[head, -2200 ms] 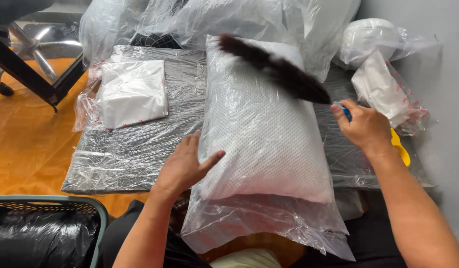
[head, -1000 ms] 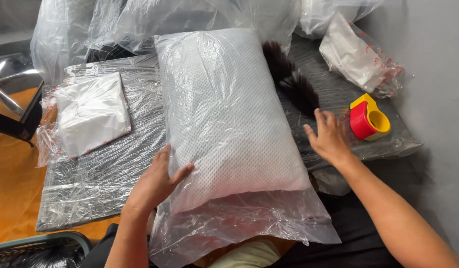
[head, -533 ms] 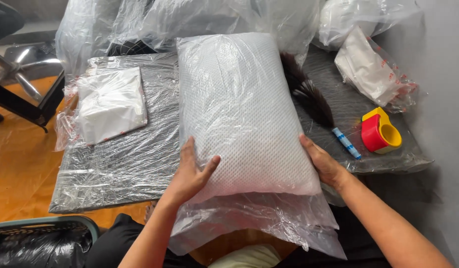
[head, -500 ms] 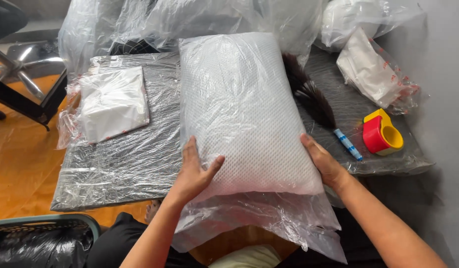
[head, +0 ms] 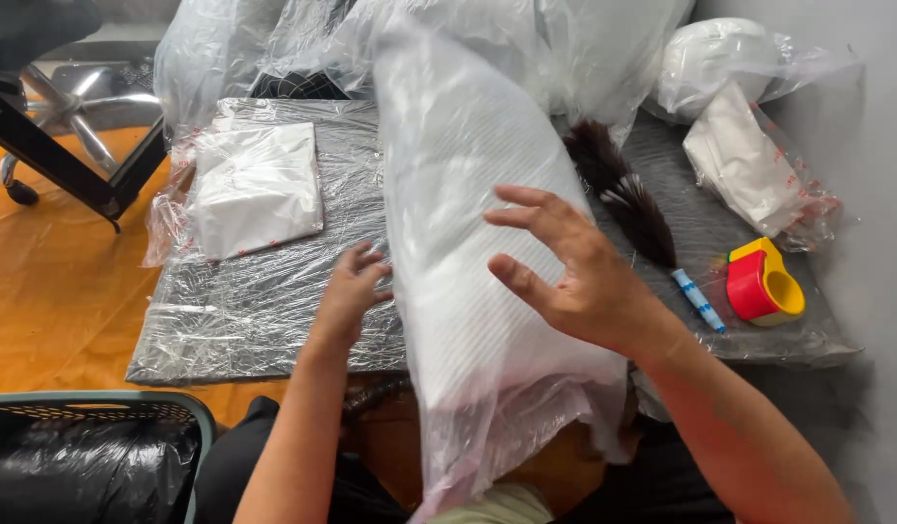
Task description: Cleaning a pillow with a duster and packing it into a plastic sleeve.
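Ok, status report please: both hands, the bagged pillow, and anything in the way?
Left hand pressed on bagged pillow, fingers bent. Right hand open, spread above it, apparently not gripping. Pillow tilted on edge. Feather duster and tape dispenser lie right of it.

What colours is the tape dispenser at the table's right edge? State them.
The tape dispenser is red with a yellow top and rim, seen in the head view.

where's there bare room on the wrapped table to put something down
Free: the table front-left, between the flat white packet and the left hand. Crowded: the bagged pillow fills the middle; duster, tape dispenser and bags take the right.
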